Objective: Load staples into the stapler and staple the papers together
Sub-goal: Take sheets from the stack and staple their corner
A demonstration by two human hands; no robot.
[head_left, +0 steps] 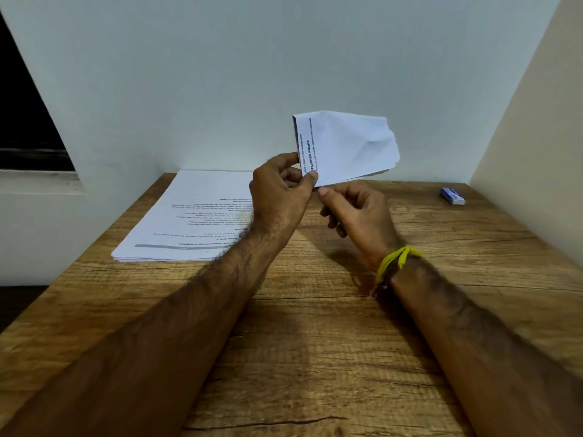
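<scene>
Two hands work above the table point(315, 342): left hand point(280, 190) pinches the folded papers point(344, 146); right hand point(356, 216), fingers curled, contents hidden. Square edges before stapling.

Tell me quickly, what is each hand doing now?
Left hand: fingers pinch the folded paper.
Right hand: fingers curled just below the paper; what it holds cannot be told.
</scene>
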